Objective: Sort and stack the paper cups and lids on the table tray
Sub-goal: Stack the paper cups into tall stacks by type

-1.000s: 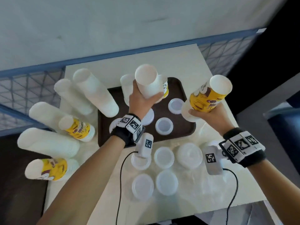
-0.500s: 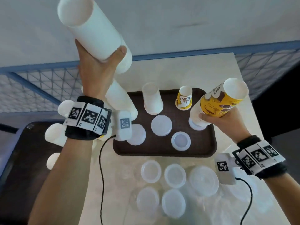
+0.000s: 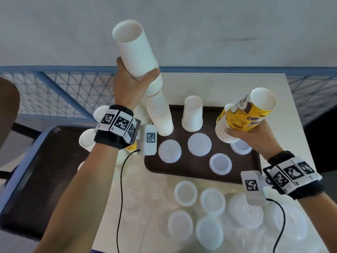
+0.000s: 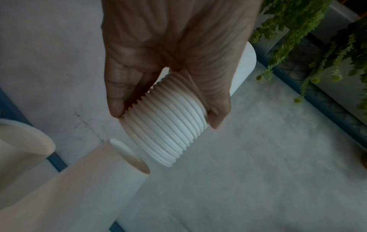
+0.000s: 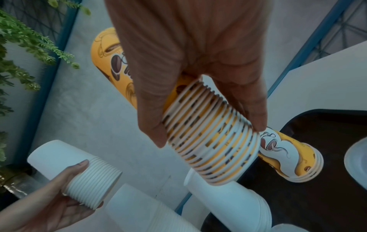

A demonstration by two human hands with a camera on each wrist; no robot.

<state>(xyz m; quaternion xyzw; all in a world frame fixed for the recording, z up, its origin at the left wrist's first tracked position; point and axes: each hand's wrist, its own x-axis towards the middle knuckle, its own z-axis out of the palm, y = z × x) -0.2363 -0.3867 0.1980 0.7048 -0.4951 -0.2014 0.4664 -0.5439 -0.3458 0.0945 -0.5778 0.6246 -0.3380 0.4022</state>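
While the left hand [image 3: 134,84] grips ribbed white cups [image 3: 135,50], the right hand [image 3: 253,136] clasps yellow printed cups [image 3: 244,117].

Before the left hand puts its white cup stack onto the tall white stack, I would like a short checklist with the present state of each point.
1. Left hand grips the white cup stack firmly: ok.
2. Held stack lined up over the tall white stack: not ok, it is tilted and off to the side.
3. Tall white stack stands steady: cannot tell, it leans.
4. Right hand holds the yellow printed stack clear of the path: ok.
5. Lids on the tray are away from the tall stack: ok.
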